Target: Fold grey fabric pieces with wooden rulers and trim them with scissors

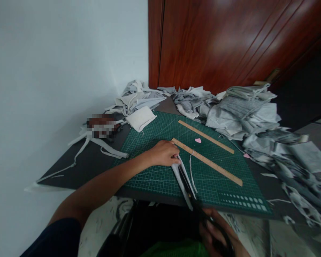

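My left hand (164, 153) pinches the far end of a narrow light-grey fabric strip (177, 177) above the green cutting mat (149, 175). In my right hand (216, 228) is a pair of black-handled scissors (189, 194), blurred near the handles. The scissor blades run lengthwise along the strip, with fabric on both sides of them, and their tips reach close to my left fingers. Just right of the blades lies a thin loose cut strip (192, 171). A wooden ruler (211, 164) rests on the mat beyond my left hand, one end close to the fingers.
A second wooden ruler (205, 136) and a pink chalk piece (198, 140) lie farther back on the mat. Piles of grey fabric (238, 110) line the right side. More pale scraps (135, 100) lie by the wall, with a white fabric piece (141, 118) in front.
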`<state>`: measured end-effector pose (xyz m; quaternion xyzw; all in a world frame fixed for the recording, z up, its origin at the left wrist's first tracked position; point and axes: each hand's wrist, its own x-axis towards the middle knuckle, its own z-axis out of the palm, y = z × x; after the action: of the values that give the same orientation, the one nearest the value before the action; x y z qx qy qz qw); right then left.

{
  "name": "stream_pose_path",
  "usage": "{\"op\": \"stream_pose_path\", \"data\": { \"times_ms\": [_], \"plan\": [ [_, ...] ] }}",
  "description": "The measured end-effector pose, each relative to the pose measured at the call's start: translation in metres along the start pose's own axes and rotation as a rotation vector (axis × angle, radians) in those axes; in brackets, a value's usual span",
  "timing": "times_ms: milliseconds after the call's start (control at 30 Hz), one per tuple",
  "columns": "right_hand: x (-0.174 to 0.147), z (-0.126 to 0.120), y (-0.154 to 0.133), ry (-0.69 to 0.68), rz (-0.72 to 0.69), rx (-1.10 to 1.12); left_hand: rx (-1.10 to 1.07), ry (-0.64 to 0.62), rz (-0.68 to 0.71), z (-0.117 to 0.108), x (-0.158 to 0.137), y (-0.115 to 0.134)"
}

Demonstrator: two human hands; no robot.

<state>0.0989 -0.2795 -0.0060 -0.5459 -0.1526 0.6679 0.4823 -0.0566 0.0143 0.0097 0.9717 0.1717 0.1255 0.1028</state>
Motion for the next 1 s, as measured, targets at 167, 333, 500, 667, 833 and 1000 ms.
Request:
{"op": "stream_pose_path", "data": {
  "times_ms": [167, 333, 500, 667, 833, 1000],
  "plan": [
    [0.007, -0.008, -0.009, -0.063, 0.019, 0.117, 0.035, 0.062, 0.315, 0.013, -0.002, 0.024],
    [0.015, -0.01, -0.007, 0.015, -0.057, 0.113, -0.063, 0.104, 0.329, 0.031, -0.011, 0.051],
    [0.021, -0.015, -0.008, 0.078, -0.062, 0.077, -0.04, -0.048, 0.267, 0.031, -0.039, 0.064],
    [0.017, -0.017, -0.017, 0.075, -0.045, 0.078, 0.004, 0.006, 0.077, 0.026, -0.064, 0.07],
    [0.012, -0.014, -0.019, 0.052, -0.05, 0.036, 0.038, 0.07, 0.04, 0.025, -0.06, 0.077],
    [0.014, -0.016, -0.017, -0.003, -0.071, -0.003, -0.012, -0.015, 0.255, 0.026, -0.045, 0.074]
  ]
}}
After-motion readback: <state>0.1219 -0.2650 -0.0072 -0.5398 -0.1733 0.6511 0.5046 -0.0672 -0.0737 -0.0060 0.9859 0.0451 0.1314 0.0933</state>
